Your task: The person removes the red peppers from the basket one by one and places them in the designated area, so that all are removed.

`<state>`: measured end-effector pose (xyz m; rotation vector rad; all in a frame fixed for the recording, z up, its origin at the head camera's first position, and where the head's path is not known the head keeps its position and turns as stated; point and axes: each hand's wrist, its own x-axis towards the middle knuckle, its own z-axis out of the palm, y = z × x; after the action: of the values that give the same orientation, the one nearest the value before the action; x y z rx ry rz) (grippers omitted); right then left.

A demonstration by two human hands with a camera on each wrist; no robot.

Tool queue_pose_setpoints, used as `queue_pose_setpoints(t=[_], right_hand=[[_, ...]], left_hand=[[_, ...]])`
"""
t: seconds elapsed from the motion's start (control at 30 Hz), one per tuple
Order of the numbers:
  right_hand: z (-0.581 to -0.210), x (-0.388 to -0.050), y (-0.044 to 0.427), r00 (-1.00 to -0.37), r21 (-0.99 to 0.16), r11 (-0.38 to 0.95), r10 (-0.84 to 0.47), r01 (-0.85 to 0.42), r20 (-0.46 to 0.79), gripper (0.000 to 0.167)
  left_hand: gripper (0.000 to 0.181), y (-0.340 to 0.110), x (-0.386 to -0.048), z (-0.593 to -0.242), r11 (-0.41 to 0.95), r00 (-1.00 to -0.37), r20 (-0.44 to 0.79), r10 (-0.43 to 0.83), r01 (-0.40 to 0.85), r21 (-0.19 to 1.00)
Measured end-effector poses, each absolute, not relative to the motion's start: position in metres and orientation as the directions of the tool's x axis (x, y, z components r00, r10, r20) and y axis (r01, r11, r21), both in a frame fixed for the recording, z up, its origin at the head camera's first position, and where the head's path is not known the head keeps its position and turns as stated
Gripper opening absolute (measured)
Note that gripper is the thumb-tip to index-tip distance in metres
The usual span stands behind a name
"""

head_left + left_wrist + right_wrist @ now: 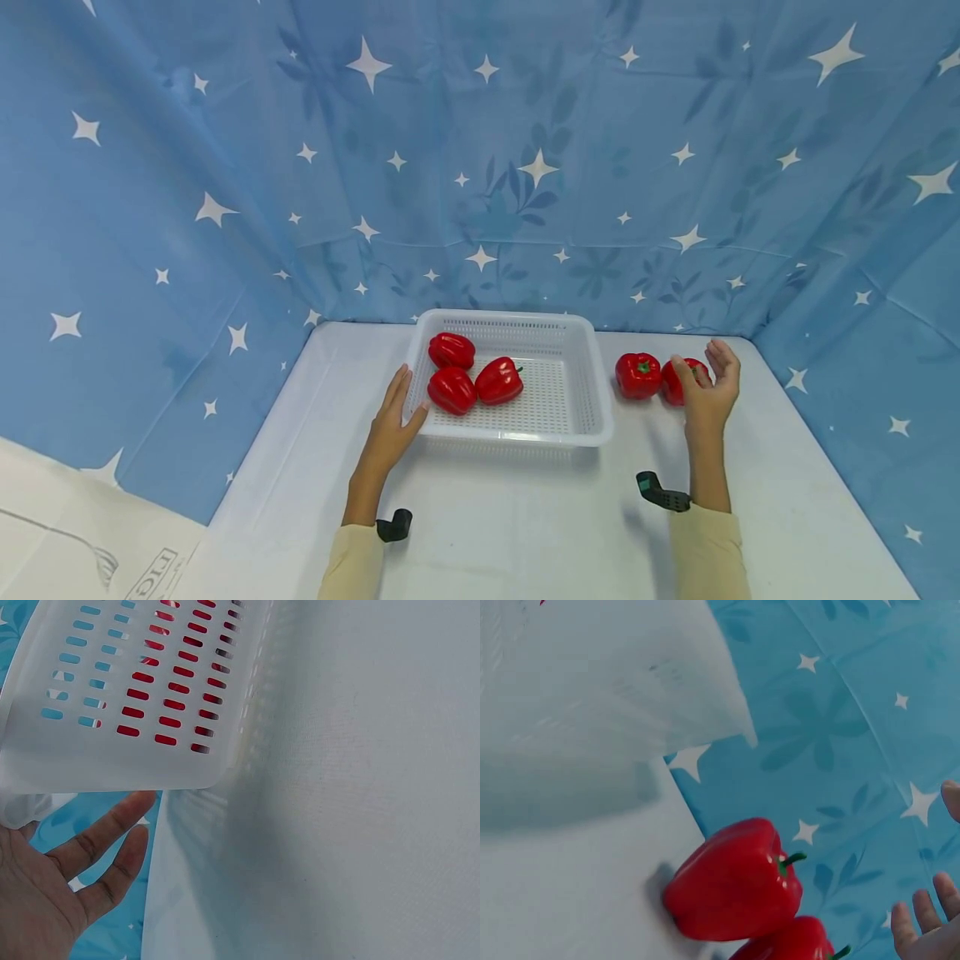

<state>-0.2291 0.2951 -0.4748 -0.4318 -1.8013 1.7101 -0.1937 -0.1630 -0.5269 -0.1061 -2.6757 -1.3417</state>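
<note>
A white perforated basket (536, 421) stands on the table with three red bell peppers in its left part: one at the back (452, 351), one in front (452, 391) and one to the right (499, 382). My left hand (388, 429) is at the basket's left side, its fingers straight along the outer wall and its thumb by the front corner. Right of the basket sit two more red bell peppers, the nearer one (637, 377) and the far right one (672, 385). Over the latter hovers my right hand (708, 396), fingers spread and loosely bent, holding nothing.
A white cloth covers the table (495, 525). Behind and at both sides hangs a blue curtain (480, 208) with white stars. Printed pale fabric (75, 533) shows at the lower left. Each wrist carries a black camera mount (663, 493).
</note>
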Motion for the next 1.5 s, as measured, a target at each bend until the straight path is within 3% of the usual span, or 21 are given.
queue_pose_setpoints(t=[0.23, 0.5, 0.87, 1.17, 1.5], right_hand=[[-0.464, -0.234, 0.279, -0.853, -0.975, 0.118, 0.473, -0.187, 0.22, 0.059], [-0.456, -0.241, 0.26, -0.962, -0.962, 0.146, 0.111, -0.231, 0.248, 0.056], [-0.454, -0.264, 0.232, -0.957, -0.946, 0.205, -0.201, -0.251, 0.21, 0.057], [-0.457, -0.284, 0.21, -0.943, -0.935, 0.307, -0.324, -0.176, 0.071, 0.063], [-0.459, -0.298, 0.188, -0.916, -0.935, 0.328, -0.401, -0.136, -0.008, 0.065]], left_hand=[[0.072, -0.163, -0.194, -0.528, 0.601, -0.987, 0.163, -0.009, 0.125, 0.79], [0.071, -0.163, -0.194, -0.527, 0.6, -0.988, 0.153, -0.007, 0.118, 0.791], [0.07, -0.163, -0.194, -0.528, 0.602, -0.989, 0.147, -0.012, 0.111, 0.791], [0.071, -0.163, -0.192, -0.526, 0.6, -0.99, 0.142, -0.019, 0.102, 0.794], [0.071, -0.162, -0.193, -0.528, 0.594, -0.989, 0.148, -0.024, 0.105, 0.798]])
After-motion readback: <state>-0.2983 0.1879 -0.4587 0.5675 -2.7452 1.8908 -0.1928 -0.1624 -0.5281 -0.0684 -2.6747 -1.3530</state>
